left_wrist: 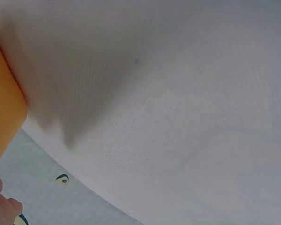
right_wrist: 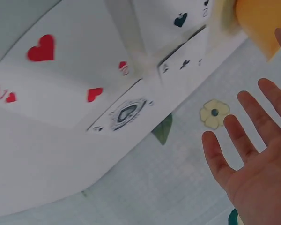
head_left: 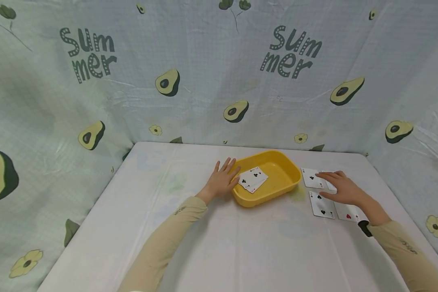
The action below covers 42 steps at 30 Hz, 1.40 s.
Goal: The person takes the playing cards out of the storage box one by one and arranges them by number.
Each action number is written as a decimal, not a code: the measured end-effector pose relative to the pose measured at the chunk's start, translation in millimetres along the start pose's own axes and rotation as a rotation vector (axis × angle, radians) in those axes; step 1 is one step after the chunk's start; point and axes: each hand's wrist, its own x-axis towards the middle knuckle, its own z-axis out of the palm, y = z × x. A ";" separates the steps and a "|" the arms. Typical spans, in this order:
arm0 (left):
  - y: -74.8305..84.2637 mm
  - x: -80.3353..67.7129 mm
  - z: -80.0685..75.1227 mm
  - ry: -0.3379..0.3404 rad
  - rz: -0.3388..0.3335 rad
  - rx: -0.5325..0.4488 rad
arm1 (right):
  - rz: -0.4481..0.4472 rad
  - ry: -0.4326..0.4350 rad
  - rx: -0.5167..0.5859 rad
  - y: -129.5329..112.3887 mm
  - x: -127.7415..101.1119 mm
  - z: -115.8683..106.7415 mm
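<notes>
A yellow tray [head_left: 282, 184] sits mid-table with a few playing cards [head_left: 253, 179] in it, a clubs card on top. My left hand [head_left: 223, 178] lies flat with straight fingers against the tray's left rim; the left wrist view shows only the tray's edge [left_wrist: 4, 112] and a bit of one finger [left_wrist: 2, 206]. My right hand [head_left: 337, 185] hovers with spread, straight fingers [right_wrist: 246, 140] over cards laid face up to the right of the tray: a clubs card [head_left: 311, 177], a spades card [head_left: 322, 205], a two of hearts [right_wrist: 47, 89] and an ace of spades [right_wrist: 126, 112].
The white table [head_left: 219, 243] is walled on three sides by a pale cloth printed with avocados [head_left: 167, 82]. The table's right edge runs close to the laid-out cards. A dark band [head_left: 365, 228] shows at my right wrist.
</notes>
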 end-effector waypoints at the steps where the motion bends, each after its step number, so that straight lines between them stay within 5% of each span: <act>1: 0.2 0.2 0.0 0.000 0.000 -0.004 | -0.014 0.011 0.000 -3.8 4.1 0.1; 9: 0.9 1.4 1.6 -0.003 0.002 0.017 | -0.108 0.066 -0.013 -30.6 31.6 -0.2; 26: 0.1 0.3 0.2 0.003 0.007 0.012 | -0.118 0.066 0.021 -77.1 76.7 15.2; 42: 1.4 -1.0 -3.5 0.012 0.017 -0.007 | -0.124 -0.042 0.000 -111.3 112.9 38.6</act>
